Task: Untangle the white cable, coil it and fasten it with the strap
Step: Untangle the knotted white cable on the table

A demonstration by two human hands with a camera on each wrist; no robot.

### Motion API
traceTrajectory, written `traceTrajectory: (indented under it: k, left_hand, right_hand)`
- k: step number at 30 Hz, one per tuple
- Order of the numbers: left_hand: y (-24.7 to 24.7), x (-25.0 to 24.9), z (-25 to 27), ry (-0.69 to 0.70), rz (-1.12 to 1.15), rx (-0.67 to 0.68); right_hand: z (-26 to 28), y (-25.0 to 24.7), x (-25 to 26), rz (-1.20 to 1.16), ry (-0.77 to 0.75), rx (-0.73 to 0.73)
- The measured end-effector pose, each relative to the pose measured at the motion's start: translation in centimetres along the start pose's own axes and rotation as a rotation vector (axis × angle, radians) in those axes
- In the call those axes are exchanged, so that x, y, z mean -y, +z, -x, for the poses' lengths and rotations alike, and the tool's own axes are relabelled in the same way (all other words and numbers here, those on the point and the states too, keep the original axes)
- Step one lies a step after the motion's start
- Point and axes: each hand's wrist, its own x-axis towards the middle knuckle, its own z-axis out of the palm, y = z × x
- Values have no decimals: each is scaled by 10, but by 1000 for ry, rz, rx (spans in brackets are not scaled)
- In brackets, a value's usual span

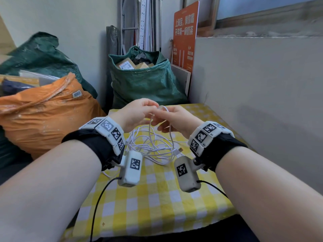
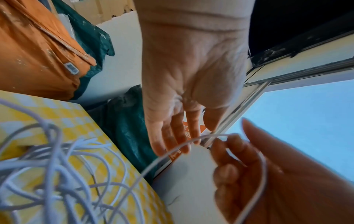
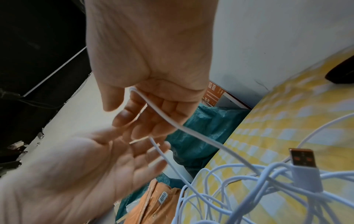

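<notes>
White cable [image 1: 150, 145]: thin, light, limp; most of it lies tangled on the yellow-checked worktop [image 1: 157, 203] just below both hands, one loop lifted between them. Right hand [image 1: 176, 119]: fingers curled round the raised strand. Left hand [image 1: 134, 114]: fingertips touch the same loop, fingers near straight; a firm grip is not evident. USB plug [image 3: 302, 160] rests on the pile near the right wrist. Judgement: smooth jacket will slip and snag. Best hold is at the plug end, feeding strand out loosely. Strap not seen.
</notes>
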Motion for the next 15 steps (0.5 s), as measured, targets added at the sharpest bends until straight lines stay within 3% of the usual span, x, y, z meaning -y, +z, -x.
traceTrajectory:
  k: [2,6,10,13,15]
  left_hand:
    - [-3,8,1,-98,-31,106]
    - [-2,27,6,-243,-430,258]
    - [-4,35,-1,-184,-544,126]
    - [-6,24,-7,-10,-432,-62]
    - [-6,12,-7,104,-368,-101]
  right_hand:
    - [-2,-3,3,-32,-24,-74]
    - [-2,-9,4,-53,-32,-119]
    - [-3,-14,-3,-12,39,-189]
    - [-5,-19,-12,162,112,-201]
    - [-5,-20,-17,271,150,-126]
